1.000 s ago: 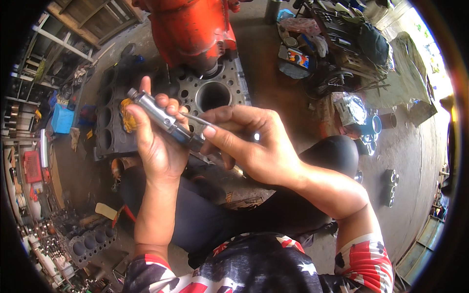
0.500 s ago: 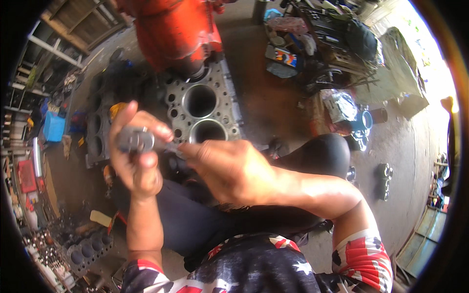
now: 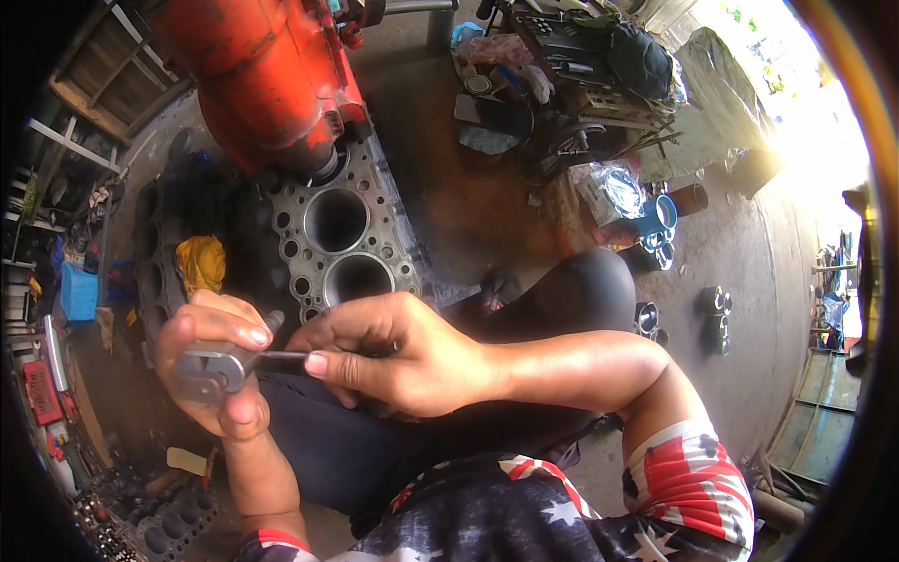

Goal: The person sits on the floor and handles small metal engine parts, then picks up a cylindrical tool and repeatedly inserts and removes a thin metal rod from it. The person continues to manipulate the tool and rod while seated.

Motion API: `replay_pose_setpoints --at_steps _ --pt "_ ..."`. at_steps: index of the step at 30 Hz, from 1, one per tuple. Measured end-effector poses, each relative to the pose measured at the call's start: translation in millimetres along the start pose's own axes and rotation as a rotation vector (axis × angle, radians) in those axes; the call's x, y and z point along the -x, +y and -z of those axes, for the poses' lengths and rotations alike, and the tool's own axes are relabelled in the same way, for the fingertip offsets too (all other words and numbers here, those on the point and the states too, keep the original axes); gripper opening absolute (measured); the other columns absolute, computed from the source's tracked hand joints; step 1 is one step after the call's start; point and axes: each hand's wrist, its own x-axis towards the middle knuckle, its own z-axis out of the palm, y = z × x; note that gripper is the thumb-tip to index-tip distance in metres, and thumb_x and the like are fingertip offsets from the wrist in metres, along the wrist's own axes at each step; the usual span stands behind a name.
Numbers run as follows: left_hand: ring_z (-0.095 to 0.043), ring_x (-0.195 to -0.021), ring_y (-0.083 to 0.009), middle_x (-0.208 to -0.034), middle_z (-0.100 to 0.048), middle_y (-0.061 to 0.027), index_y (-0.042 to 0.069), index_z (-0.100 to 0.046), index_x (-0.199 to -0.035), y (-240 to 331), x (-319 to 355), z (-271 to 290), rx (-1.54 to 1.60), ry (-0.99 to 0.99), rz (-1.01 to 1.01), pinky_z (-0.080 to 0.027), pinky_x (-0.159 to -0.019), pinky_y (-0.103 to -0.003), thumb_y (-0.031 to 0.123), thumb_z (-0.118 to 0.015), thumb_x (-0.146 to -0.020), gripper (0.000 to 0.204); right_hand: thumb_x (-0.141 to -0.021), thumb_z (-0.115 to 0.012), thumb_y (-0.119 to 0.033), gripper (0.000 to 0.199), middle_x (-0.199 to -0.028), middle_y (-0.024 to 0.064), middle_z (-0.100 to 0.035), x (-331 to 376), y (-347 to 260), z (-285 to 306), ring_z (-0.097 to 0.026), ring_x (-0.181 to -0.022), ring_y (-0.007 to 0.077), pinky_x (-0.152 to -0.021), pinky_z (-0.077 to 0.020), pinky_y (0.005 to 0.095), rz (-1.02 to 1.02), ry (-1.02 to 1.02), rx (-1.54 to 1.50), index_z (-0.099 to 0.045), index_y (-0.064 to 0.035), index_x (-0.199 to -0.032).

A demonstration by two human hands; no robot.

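My left hand (image 3: 220, 328) is wrapped round a grey metal piece (image 3: 201, 375) with a rounded, notched end, its exact kind unclear. A short grey cylinder (image 3: 274, 321) shows beyond its fingers. Between thumb and fingers of my right hand (image 3: 403, 356) is a thin dark rod (image 3: 284, 356), whose tip meets the metal piece. Both hands are raised above my lap, just on the near side of an engine block (image 3: 298, 234) with round bores. A red machine (image 3: 272, 84) stands over the block's far end.
A yellow cloth (image 3: 200, 264) lies left of the block, near another dark block (image 3: 154, 244). At the back right, tools cover a bench (image 3: 604, 94). Blue ring-shaped parts (image 3: 660, 214) and metal cylinders (image 3: 719, 318) stand on the floor at right. A blue container (image 3: 79, 292) is at left.
Both hands have moved left and down in the picture. The view has shifted, so the block and red machine appear further left. The thin rod now shows clearly against the metal piece.
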Motion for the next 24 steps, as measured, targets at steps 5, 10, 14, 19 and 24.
replay_pose_setpoints --at_steps 5,10,14,19,24 --pt "-0.048 -0.077 -0.0125 -0.091 -0.051 -0.0022 0.006 -0.034 -0.151 -10 1 -14 0.546 0.347 0.324 -0.046 -0.065 -0.028 0.057 -0.058 -0.093 0.081 -0.103 -0.057 -0.02 0.029 -0.076 0.0011 -0.062 -2 4 -3 -0.052 -0.063 0.004 -0.055 -0.0414 0.0213 0.047 0.064 -0.02 -0.059 -0.001 -0.124" --pt "-0.046 -0.084 -0.0133 -0.096 -0.05 -0.002 0.005 -0.036 -0.15 -28 -8 3 0.983 0.477 0.469 -0.045 -0.074 -0.028 0.047 -0.056 -0.098 0.07 -0.092 -0.073 -0.022 0.036 -0.077 0.004 -0.059 -5 22 -4 -0.054 -0.067 0.0087 -0.057 -0.0442 0.0253 0.165 0.307 0.334 -0.06 -0.0006 -0.118" --pt "-0.045 -0.085 -0.015 -0.095 -0.047 -0.0036 0.001 -0.037 -0.148 -34 -9 18 1.178 0.533 0.461 -0.046 -0.075 -0.028 0.039 -0.059 -0.099 0.066 -0.08 -0.085 -0.03 0.042 -0.08 0.0098 -0.055 -5 40 -1 -0.056 -0.07 0.0186 -0.06 -0.0465 0.0324 0.217 0.315 0.598 -0.063 0.0014 -0.097" --pt "-0.045 -0.085 -0.0157 -0.097 -0.047 -0.0047 0.0 -0.034 -0.15 -31 -13 17 1.212 0.539 0.433 -0.046 -0.072 -0.027 0.035 -0.059 -0.099 0.067 -0.084 -0.081 -0.03 0.038 -0.081 0.0117 -0.057 -5 46 -2 -0.056 -0.071 0.0201 -0.062 -0.0464 0.0342 0.231 0.229 0.517 -0.061 0.0016 -0.086" --pt "-0.045 -0.086 -0.0155 -0.105 -0.048 -0.0046 0.005 -0.025 -0.155 -25 -11 9 1.078 0.495 0.44 -0.047 -0.069 -0.027 0.034 -0.061 -0.098 0.073 -0.087 -0.079 -0.029 0.036 -0.078 0.0107 -0.057 -6 41 -1 -0.056 -0.072 0.0201 -0.063 -0.0461 0.0343 0.25 0.222 0.504 -0.06 0.0011 -0.085"
